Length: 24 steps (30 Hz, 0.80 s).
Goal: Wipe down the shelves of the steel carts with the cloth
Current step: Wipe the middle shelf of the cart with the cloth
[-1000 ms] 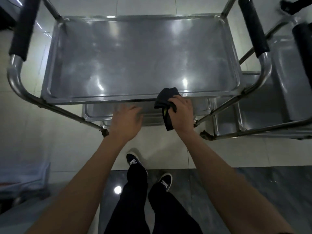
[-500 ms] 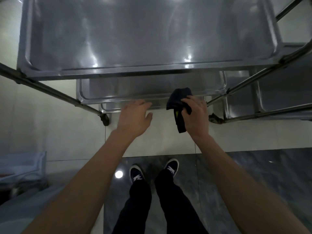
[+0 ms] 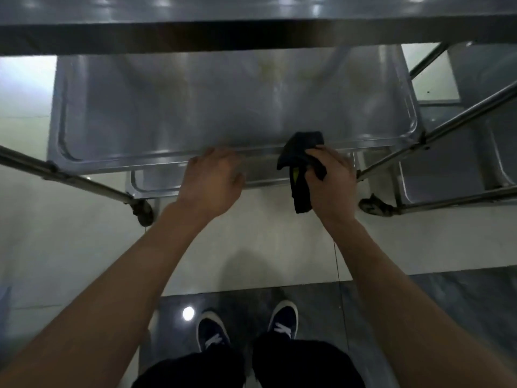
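Note:
A steel cart stands before me with its top shelf [image 3: 251,12] at the upper edge of view, the middle shelf [image 3: 223,107] below it and a strip of the bottom shelf [image 3: 156,186] lower still. My right hand [image 3: 333,180] grips a dark cloth [image 3: 300,158] at the near rim of the middle shelf, and one end of the cloth hangs down. My left hand [image 3: 212,180] hovers at that same rim with fingers loosely curled and holds nothing.
A second steel cart [image 3: 475,152] stands close on the right, its slanted legs [image 3: 458,116] crossing the view. A slanted leg [image 3: 64,175] and a caster [image 3: 142,211] are at the left. My feet [image 3: 246,329] stand on dark glossy floor behind pale tiles.
My view has dropped from the top shelf down to the middle shelf. Both hands have moved forward to the middle shelf's near rim, the right one still holding the cloth.

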Each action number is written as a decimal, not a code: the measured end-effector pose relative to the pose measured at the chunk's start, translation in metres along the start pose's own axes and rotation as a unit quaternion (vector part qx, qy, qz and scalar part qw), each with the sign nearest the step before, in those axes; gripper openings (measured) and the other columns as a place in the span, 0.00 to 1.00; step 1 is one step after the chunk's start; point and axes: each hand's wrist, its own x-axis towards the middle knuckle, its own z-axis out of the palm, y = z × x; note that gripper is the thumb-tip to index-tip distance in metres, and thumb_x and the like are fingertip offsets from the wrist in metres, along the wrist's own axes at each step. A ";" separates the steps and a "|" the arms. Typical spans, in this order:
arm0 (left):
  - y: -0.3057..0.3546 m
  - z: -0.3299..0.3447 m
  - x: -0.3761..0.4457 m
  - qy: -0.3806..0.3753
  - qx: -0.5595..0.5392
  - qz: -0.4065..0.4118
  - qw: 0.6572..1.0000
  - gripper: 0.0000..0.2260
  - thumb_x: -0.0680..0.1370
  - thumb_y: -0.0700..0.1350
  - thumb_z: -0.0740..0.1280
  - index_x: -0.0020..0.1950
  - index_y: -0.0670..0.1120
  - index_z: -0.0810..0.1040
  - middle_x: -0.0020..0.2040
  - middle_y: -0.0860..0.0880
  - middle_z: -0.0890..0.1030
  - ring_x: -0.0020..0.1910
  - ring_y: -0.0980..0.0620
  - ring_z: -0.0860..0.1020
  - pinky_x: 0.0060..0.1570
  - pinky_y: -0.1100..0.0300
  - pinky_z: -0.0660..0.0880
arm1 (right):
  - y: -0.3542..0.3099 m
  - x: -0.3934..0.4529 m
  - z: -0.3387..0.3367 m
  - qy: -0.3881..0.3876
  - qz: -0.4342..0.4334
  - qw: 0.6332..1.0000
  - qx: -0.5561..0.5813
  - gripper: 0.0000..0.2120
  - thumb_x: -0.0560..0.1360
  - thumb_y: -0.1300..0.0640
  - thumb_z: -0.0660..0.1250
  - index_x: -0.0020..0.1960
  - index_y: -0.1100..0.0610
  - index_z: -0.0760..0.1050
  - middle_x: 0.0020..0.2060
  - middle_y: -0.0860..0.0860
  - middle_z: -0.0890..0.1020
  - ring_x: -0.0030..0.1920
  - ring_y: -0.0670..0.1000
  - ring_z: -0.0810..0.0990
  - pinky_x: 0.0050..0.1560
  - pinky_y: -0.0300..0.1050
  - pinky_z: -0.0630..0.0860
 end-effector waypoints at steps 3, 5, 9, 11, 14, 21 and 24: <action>-0.001 0.025 0.027 0.036 -0.008 0.029 0.999 0.17 0.78 0.45 0.68 0.66 0.45 0.80 0.64 0.43 0.79 0.62 0.38 0.75 0.59 0.44 0.73 | 0.015 0.019 0.017 0.027 -0.037 0.999 0.001 0.16 0.76 0.65 0.69 0.63 0.58 0.81 0.64 0.53 0.80 0.61 0.55 0.75 0.62 0.36 0.66; 0.001 0.039 0.043 0.058 -0.002 0.038 0.998 0.14 0.78 0.45 0.67 0.63 0.47 0.81 0.62 0.45 0.80 0.62 0.39 0.74 0.58 0.45 0.72 | 0.021 0.031 0.026 0.047 -0.059 0.997 -0.007 0.16 0.76 0.64 0.69 0.62 0.57 0.81 0.64 0.52 0.81 0.60 0.55 0.76 0.60 0.37 0.67; 0.000 0.058 0.065 0.094 0.053 0.046 0.993 0.12 0.78 0.47 0.65 0.58 0.49 0.83 0.58 0.48 0.80 0.59 0.41 0.73 0.53 0.47 0.71 | 0.030 0.057 0.035 0.066 -0.067 0.996 -0.003 0.17 0.77 0.60 0.67 0.64 0.54 0.80 0.65 0.49 0.80 0.62 0.54 0.74 0.59 0.36 0.66; -0.003 0.068 0.071 0.120 0.072 0.062 0.988 0.12 0.77 0.47 0.65 0.58 0.50 0.83 0.56 0.48 0.79 0.58 0.41 0.72 0.52 0.47 0.70 | 0.034 0.066 0.038 0.071 -0.082 0.994 0.000 0.17 0.77 0.62 0.67 0.65 0.53 0.80 0.64 0.49 0.80 0.62 0.54 0.73 0.59 0.38 0.68; -0.005 0.084 0.081 0.161 0.092 0.086 0.979 0.11 0.79 0.48 0.64 0.58 0.50 0.84 0.54 0.48 0.78 0.57 0.42 0.72 0.50 0.49 0.68 | 0.040 0.073 0.044 0.088 -0.110 0.990 -0.012 0.18 0.76 0.63 0.66 0.65 0.54 0.79 0.63 0.50 0.81 0.61 0.54 0.74 0.58 0.43 0.72; -0.005 0.101 0.082 0.218 0.110 0.134 0.960 0.10 0.79 0.52 0.68 0.51 0.49 0.86 0.49 0.48 0.78 0.55 0.42 0.72 0.50 0.48 0.67 | 0.047 0.079 0.058 0.127 -0.125 0.983 -0.039 0.17 0.77 0.62 0.66 0.65 0.54 0.80 0.61 0.52 0.82 0.59 0.56 0.75 0.56 0.48 0.75; -0.002 0.099 0.083 0.198 0.128 0.131 0.963 0.10 0.81 0.50 0.65 0.55 0.49 0.85 0.52 0.50 0.77 0.58 0.44 0.70 0.52 0.50 0.65 | 0.044 0.077 0.062 0.134 -0.131 0.980 -0.059 0.17 0.77 0.63 0.66 0.64 0.55 0.80 0.61 0.52 0.82 0.59 0.58 0.76 0.56 0.53 0.75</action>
